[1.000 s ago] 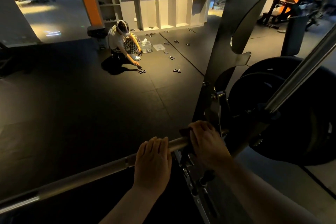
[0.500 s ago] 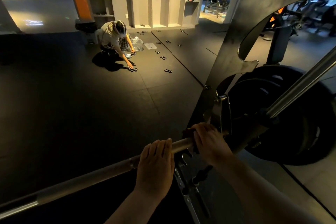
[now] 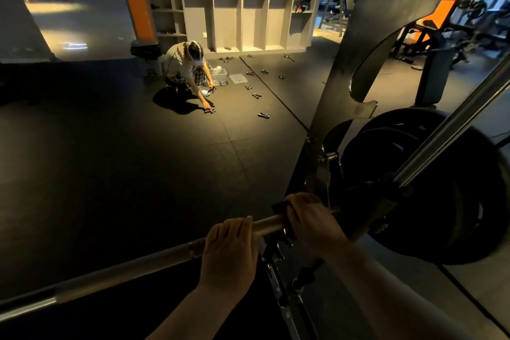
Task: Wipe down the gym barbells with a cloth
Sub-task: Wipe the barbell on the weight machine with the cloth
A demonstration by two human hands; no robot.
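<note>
**A:** How will the barbell [image 3: 124, 270] handle for us?

**B:** We judge it stiff and heavy: a steel bar carrying black plates [image 3: 441, 188]. It rests across the rack [image 3: 345, 91] in front of us, so we only steady it and do not lift it.

**A:** Where do we hold it?

**B:** Our left hand [image 3: 229, 251] curls over the bare shaft. Just beside it, our right hand [image 3: 311, 223] clamps the dark cloth [image 3: 279, 205] around the bar, close to the rack.

**A:** And how does it look?

**B:** Dull grey metal with a weak shine. In this light we cannot tell if it is dirty.
</note>
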